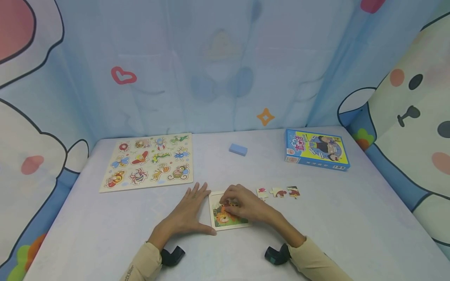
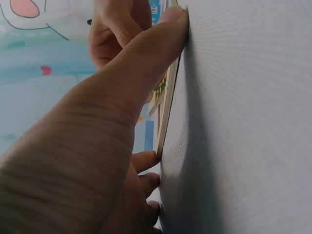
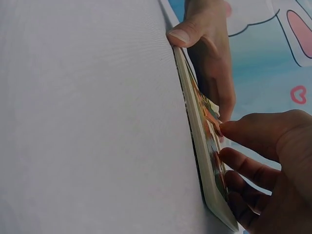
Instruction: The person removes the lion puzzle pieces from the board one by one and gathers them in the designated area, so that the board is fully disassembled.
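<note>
One pale table (image 1: 344,218) stands by a blue curtain (image 1: 225,97), with big cartoon animals (image 1: 422,93) on both sides. Past the right hand (image 1: 246,205), a blue box (image 1: 316,150) has pink writing too small to read. The lion puzzle (image 1: 223,219) sits between both hands, nearly square, turned a little. The left hand (image 1: 186,214) spreads wide, touching its edge. The right hand bends over it; I can't tell if it pinches a piece.
</note>
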The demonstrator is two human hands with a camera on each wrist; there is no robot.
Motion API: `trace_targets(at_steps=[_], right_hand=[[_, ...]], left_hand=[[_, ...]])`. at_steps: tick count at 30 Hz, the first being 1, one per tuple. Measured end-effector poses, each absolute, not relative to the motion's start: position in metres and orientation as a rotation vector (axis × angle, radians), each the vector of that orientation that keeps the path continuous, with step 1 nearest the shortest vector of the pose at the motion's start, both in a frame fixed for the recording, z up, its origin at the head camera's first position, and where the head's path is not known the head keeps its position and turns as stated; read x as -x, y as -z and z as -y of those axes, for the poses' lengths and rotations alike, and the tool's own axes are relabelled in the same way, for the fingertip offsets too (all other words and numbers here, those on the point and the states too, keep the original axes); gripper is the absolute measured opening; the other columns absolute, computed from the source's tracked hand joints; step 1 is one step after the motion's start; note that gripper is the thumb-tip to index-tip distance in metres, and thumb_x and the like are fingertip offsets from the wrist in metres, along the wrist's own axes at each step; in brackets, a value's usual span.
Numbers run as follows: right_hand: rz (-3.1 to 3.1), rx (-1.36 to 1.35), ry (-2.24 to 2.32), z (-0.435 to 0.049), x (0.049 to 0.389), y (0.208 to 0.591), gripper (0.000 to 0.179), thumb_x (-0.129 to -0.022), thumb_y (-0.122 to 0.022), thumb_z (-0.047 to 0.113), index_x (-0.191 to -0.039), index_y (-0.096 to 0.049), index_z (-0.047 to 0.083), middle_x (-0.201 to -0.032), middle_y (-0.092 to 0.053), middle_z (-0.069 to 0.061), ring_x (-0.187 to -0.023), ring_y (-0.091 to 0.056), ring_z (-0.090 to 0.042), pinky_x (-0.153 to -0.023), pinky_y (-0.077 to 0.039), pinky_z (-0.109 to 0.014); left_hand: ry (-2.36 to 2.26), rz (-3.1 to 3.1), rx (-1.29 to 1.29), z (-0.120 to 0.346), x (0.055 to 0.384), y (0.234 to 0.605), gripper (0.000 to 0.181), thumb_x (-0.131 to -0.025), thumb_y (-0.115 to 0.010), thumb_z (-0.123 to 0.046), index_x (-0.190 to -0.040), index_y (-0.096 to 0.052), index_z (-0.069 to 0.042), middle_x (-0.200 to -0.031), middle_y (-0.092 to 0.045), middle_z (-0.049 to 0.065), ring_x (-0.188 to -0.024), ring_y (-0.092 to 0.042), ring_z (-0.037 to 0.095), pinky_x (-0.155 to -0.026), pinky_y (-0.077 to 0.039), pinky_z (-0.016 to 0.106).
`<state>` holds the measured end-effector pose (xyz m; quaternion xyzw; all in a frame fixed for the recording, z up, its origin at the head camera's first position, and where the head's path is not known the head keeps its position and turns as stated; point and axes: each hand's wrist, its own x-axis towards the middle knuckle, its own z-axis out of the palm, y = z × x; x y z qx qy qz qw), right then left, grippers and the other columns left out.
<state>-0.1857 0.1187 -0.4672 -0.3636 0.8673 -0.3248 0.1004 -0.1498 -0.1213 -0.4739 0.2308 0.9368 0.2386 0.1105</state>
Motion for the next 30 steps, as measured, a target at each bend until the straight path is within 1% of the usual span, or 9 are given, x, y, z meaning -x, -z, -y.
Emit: trace_targets(at_steps=[13,21,30], right_hand=[[-2.483,1.037,1.068,-0.1187,0.1861,0.4676,0.022,-0.086,-0.071,0.016,-0.107,-0.067,0.022,-0.102,-0.064,0.013,-0.096,-0.052,-0.009,-0.088,-0.046,-0.032],[-2.459,1.020,1.093,-0.1174,0.1861,0.4684,0.024,-0.086,-0.071,0.014,-0.107,-0.066,0.022,-0.098,-0.066,0.014,-0.092,-0.051,-0.010,-0.085,-0.044,-0.031],[-2.466,1.011,1.083,-0.1176,0.1851,0.4683,0.022,-0.086,-0.071,0.015,-0.107,-0.067,0.022,-0.093,-0.066,0.014,-0.087,-0.049,-0.010,-0.076,-0.042,-0.027]], left_hand=[[-0.707,-2.745,-0.668,0.1213,0.1498,0.4733,0.119,-0.058,-0.076,-0.072,-0.150,-0.028,-0.013,-0.161,-0.010,0.005,-0.148,0.000,0.025,-0.121,-0.003,0.043],[-0.700,-2.748,-0.674,0.1212,0.1501,0.4741,0.119,-0.058,-0.075,-0.073,-0.150,-0.029,-0.013,-0.161,-0.010,0.005,-0.148,0.000,0.025,-0.121,-0.003,0.044],[-0.708,-2.744,-0.680,0.1212,0.1498,0.4738,0.118,-0.059,-0.075,-0.072,-0.150,-0.029,-0.012,-0.161,-0.010,0.006,-0.148,0.001,0.025,-0.121,-0.002,0.044]])
